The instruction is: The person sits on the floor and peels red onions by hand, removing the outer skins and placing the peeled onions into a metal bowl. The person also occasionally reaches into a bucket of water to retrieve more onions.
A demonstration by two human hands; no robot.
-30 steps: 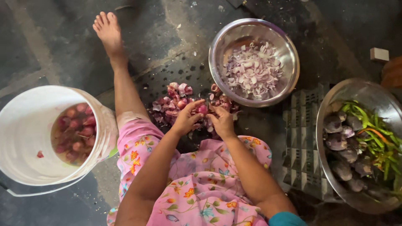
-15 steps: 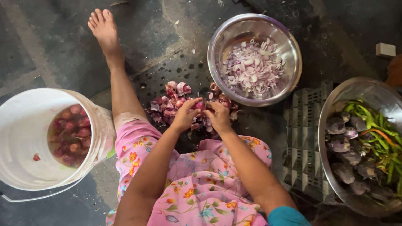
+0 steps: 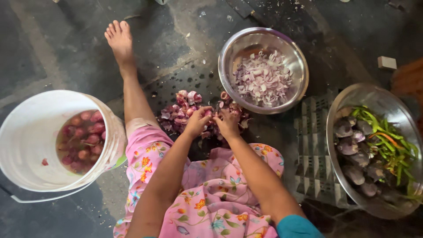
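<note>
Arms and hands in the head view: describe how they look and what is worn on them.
Both forearms are bare, with no visible rings, bangles or watch. The left hand and right hand are ungloved. A teal sleeve edge shows at the right upper arm.

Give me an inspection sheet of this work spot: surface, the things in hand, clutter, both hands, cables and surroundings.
Surface: dark concrete floor, stained.
Job's things: small red onion between both hands; peel pile beneath.
Clutter: white bucket of onions in water; steel bowl of chopped onion; second bowl of vegetables.
Hands: left hand and right hand pinch the onion.
Cables: nothing seen.
Surroundings: grey plastic tray; bare foot.
</note>
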